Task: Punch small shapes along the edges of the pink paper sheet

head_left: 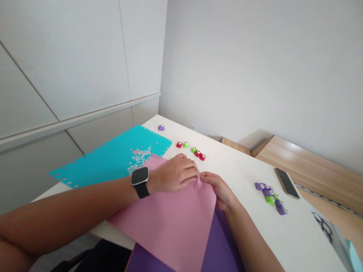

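1. The left hand (174,173) is clenched over the pink paper sheet (167,230), its fingers curled down and gripping the paper where it rises in a small crease.
2. The right hand (218,190) grasps the same sheet from the opposite side, its fingertips pinching the crease and touching the left hand's fingers.
3. The pink paper sheet lies across the corner of a white table (241,181) and overhangs its near edge, between the two forearms.
4. A purple paper sheet (219,245) lies directly under the pink paper sheet and shows past its lower edges.
5. Partly under the pink paper sheet, on its far left, lies a teal sheet (110,160) with punched holes along its edges and a scatter of pink and white flower cutouts (138,156).
6. Beyond the pink paper sheet stands a short row of red and green craft punches (191,150), with one purple craft punch (161,127) farther off.
7. To the right of the pink paper sheet are clustered purple and green craft punches (269,196), then a dark smartphone (287,183).
8. A black smartwatch (140,180) on the left wrist has a dark face, and any markings on the punches are too small to read.
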Available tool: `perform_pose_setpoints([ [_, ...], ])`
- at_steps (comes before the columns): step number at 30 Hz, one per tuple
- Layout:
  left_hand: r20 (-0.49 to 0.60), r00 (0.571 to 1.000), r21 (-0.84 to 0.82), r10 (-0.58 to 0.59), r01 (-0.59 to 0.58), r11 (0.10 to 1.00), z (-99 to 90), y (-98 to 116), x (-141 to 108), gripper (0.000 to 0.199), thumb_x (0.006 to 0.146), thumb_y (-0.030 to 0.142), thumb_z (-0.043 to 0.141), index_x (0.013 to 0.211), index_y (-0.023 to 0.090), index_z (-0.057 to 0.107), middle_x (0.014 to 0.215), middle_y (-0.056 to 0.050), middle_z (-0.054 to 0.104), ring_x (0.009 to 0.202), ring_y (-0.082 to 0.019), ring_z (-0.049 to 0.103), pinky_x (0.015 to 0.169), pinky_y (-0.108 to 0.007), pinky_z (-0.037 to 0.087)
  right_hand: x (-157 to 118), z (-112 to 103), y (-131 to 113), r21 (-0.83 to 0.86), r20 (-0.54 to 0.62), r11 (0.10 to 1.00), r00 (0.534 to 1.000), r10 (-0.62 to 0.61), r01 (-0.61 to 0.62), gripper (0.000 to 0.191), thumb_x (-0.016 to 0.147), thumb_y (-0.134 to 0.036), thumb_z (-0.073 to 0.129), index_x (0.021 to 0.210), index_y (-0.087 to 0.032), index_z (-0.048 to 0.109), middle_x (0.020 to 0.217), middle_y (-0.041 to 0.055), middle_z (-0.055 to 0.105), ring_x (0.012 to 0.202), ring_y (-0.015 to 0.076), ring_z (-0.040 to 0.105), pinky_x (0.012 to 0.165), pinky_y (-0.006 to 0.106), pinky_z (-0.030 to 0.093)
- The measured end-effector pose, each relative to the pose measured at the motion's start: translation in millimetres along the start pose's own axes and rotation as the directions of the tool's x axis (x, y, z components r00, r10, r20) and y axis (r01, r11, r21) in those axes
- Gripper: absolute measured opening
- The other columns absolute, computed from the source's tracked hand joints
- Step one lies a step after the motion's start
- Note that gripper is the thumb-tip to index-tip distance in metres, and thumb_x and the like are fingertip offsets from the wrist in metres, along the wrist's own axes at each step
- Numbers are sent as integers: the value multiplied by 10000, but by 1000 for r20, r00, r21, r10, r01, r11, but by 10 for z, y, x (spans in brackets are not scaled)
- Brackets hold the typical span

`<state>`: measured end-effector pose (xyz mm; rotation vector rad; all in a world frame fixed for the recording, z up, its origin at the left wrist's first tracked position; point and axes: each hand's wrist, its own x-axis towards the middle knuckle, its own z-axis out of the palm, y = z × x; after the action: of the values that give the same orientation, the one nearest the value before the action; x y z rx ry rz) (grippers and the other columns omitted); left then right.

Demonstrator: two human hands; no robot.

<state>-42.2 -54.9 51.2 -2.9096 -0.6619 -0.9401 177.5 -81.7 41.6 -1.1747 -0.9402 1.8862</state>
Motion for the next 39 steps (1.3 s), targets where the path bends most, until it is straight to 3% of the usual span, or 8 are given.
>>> perform_pose_setpoints([
  [11,36,986,-133,-161,165,977,-15,91,-18,111,963,265,553,1006,196,629,936,-44,669,873,-190,613,778,-313,442,-26,37,0,-7,21,1000,999,-30,30,233,697,-324,798,853,-170,720,788,40,727,666,180,626,673,299,459],
  [16,14,983,-66,-181,181,981,10,101,-33,164,995,251,488,973,194,640,877,-42,667,827,-177,627,744,-302,447,-40,52,-5,-75,-6,993,996,-87,86,226,695,-333,816,831,-175,729,770,31,722,674,177,616,664,291,444],
  [23,12,1000,199,-27,24,980,59,65,-72,216,1018,241,457,921,185,642,838,-44,651,791,-181,610,687,-316,437,-2,7,72,-261,-42,947,978,-206,188,226,757,-376,805,861,-183,754,823,42,728,734,179,610,705,300,438],
  [28,36,998,261,50,-58,964,69,87,-71,243,1011,186,461,817,187,608,807,-27,629,731,-155,587,626,-306,415,36,-13,130,-300,-68,935,974,-217,187,240,769,-407,796,859,-187,767,826,52,735,748,193,615,718,315,448],
  [30,30,999,222,30,-36,974,88,98,-78,239,1010,188,467,823,187,615,810,-27,635,736,-153,593,625,-299,417,33,-8,130,-303,-72,936,975,-208,177,236,769,-406,797,852,-187,769,828,56,738,754,199,620,727,322,453],
  [33,31,994,41,-108,106,994,113,98,-83,172,1004,243,513,908,194,648,852,-24,663,789,-153,625,674,-277,445,23,-9,111,-311,-55,930,973,-223,196,246,765,-413,802,848,-184,772,838,59,739,765,202,623,747,328,460],
  [36,59,970,-173,-235,241,955,112,87,-69,111,979,265,562,1006,222,661,918,-10,689,840,-152,642,736,-264,460,22,-41,86,-307,-31,929,973,-227,207,268,767,-425,801,868,-179,773,864,64,741,773,199,625,748,320,459],
  [39,67,961,-272,-269,277,922,91,79,-39,114,954,230,569,1028,232,655,949,-11,687,891,-167,633,789,-275,460,31,-92,67,-295,-23,934,976,-216,200,263,768,-410,805,880,-176,765,851,53,734,741,177,612,717,297,443],
])
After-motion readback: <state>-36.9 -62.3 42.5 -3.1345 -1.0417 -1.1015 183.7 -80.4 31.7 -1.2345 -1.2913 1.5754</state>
